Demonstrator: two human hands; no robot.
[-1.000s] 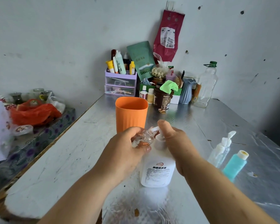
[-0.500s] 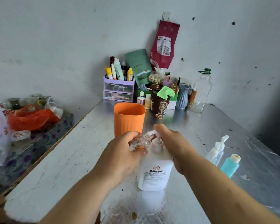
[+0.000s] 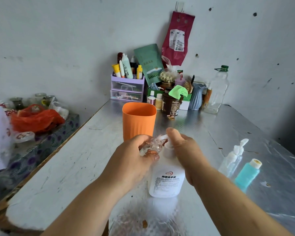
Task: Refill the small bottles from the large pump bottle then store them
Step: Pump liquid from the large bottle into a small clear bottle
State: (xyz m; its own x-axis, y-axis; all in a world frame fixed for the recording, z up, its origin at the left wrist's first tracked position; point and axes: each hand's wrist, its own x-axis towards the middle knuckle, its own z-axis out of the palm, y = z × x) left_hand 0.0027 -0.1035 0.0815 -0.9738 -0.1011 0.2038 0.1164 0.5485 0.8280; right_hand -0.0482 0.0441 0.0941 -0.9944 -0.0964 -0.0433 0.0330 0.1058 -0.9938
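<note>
Your left hand is wrapped around a small clear bottle, fingers curled shut on its body and tilting its mouth up under the spout of the large pump bottle, which stands upright on the metal table just in front of you. Your right hand rests on the pump head, thumb on top and fingers folded down around the neck, closed on it rather than open. The small bottle looks like thin, light plastic, so it probably dents if you squeeze hard and turns slick once any soap runs down its side; hold it low on the body with steady, mild pressure and keep the mouth right at the spout. The pump bottle looks fuller and heavier, stable on its wide base, but pressing off-centre could tip it, so push straight down on the head. I cannot tell how full the small bottle is through your fingers. To your right, two more small bottles lie on the table just beside each other: a clear spray bottle and a teal bottle. The orange cup stands just beyond your hands.
</note>
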